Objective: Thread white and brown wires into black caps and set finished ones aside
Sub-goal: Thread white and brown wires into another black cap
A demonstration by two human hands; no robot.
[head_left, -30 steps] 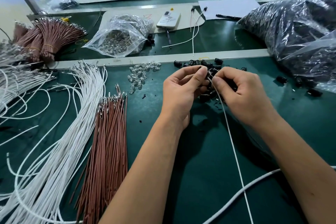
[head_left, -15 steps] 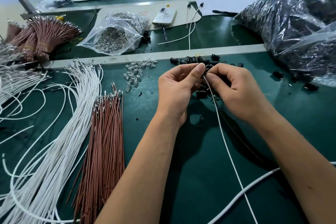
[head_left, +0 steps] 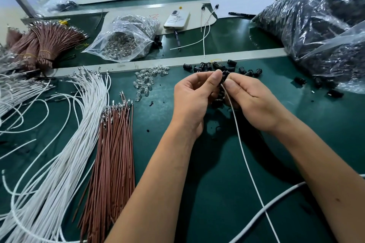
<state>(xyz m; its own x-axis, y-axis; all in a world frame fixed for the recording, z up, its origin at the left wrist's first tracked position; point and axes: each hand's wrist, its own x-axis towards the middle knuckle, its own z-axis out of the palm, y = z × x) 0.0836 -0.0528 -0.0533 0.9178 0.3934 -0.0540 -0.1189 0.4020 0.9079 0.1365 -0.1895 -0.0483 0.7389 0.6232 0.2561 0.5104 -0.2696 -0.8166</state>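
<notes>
The black cap (head_left: 225, 75) sat pinched at the tips of the left hand (head_left: 194, 97), thumb curled over it, raised a bit above the green desk (head_left: 217, 193). The right hand (head_left: 254, 102) was right against it, its fingers (head_left: 230, 86) pinching the white wire (head_left: 244, 154) just below the cap. That wire's top end met the cap, and its long axis ran from the fingers down toward the person, leaning slightly right, off the bottom edge. A thicker white cable (head_left: 276, 203) crossed it near there. Just beyond the fingers lay loose black caps (head_left: 209, 66), with a few more under the hands, so kinda crowded there. Left of the fingers was a small heap of clear bulbs (head_left: 147, 82), then the brown wires (head_left: 114, 160) and white wires (head_left: 65, 154) lying lengthwise. Far right, big bags of black parts (head_left: 316, 31); farther back, a clear bag (head_left: 126, 41) and a phone (head_left: 176, 19).
</notes>
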